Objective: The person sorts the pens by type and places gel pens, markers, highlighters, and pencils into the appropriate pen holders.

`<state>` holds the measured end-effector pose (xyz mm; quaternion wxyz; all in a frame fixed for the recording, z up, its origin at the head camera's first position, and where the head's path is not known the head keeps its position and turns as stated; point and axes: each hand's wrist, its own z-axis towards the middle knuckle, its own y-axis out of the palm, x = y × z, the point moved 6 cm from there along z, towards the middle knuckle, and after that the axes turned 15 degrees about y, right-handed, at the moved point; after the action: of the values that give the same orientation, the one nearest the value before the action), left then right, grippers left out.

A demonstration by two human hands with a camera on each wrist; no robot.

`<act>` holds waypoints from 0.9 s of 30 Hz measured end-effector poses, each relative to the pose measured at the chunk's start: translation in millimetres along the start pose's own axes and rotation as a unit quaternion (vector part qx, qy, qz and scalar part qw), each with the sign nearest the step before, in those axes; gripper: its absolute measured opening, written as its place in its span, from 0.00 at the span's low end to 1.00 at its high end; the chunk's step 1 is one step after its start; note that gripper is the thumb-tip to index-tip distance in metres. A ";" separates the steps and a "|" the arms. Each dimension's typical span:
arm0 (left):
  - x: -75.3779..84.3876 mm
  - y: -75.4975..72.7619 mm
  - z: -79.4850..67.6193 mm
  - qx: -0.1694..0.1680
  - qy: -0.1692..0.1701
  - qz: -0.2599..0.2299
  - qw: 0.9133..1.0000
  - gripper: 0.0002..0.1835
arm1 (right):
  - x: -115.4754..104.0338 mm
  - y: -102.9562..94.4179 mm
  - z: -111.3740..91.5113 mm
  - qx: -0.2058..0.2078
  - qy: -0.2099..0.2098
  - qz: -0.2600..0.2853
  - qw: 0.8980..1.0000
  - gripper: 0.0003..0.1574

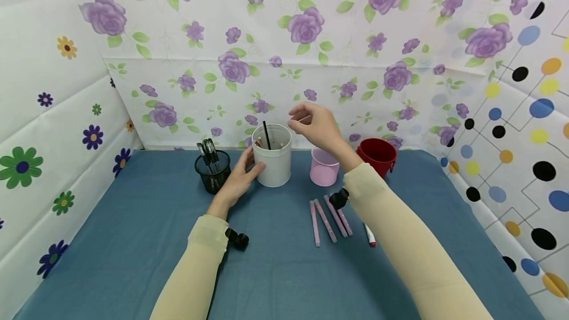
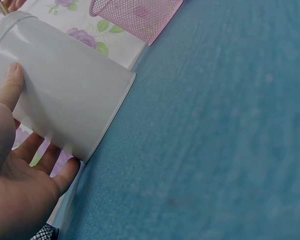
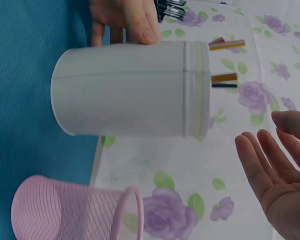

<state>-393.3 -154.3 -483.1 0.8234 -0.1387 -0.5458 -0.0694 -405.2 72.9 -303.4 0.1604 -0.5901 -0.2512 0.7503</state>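
Observation:
A white cylindrical pencil holder [image 1: 273, 169] stands upright at the back of the table. My left hand [image 1: 240, 177] holds its left side, the thumb on the front of the wall and the fingers reaching round behind. Several pencils stand in it, and one black pencil [image 1: 266, 136] rises higher than the others in the head view. To the right of the rim, my right hand [image 1: 317, 125] hovers with loosely bent fingers and nothing between them. In the right wrist view that hand [image 3: 280, 170] is apart from the pencil ends [image 3: 225, 78].
Left of the holder is a black mesh cup [image 1: 209, 181] with several pens [image 1: 210, 154]. A pink mesh cup [image 1: 324, 172] and a red bucket [image 1: 378, 151] stand to the right. Several pink pens [image 1: 325, 221] and a red-tipped white marker [image 1: 369, 235] lie in front.

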 end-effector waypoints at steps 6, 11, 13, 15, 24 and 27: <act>-0.5 -0.4 -0.9 -0.001 -0.004 0.014 1.000 0.42 | 15.7 -21.7 -13.8 0.003 0.013 -0.014 1.000 0.14; 1.3 -0.3 -0.5 0.000 -0.003 0.016 1.000 0.42 | 32.3 -37.5 -27.5 0.005 0.027 -0.020 0.999 0.13; 2.3 -0.6 -0.2 0.000 -0.001 0.017 1.000 0.42 | 38.7 -43.0 -33.1 0.006 0.029 -0.027 0.999 0.13; 2.7 -1.1 -0.1 -0.001 -0.001 0.018 1.000 0.42 | 44.3 -47.6 -38.9 0.006 0.031 -0.034 0.999 0.13; 7.5 -5.0 2.5 0.003 0.010 0.021 1.000 0.43 | 60.4 -61.8 -65.2 0.014 0.032 -0.052 0.998 0.17; 10.6 -6.3 3.2 0.002 0.014 0.019 1.000 0.43 | 66.2 -65.4 -73.9 0.023 0.038 -0.055 0.998 0.16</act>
<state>-393.7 -158.9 -471.3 0.8323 -0.1463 -0.5320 -0.0540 -354.2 176.1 -332.8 0.2244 -0.5995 -0.2593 0.7232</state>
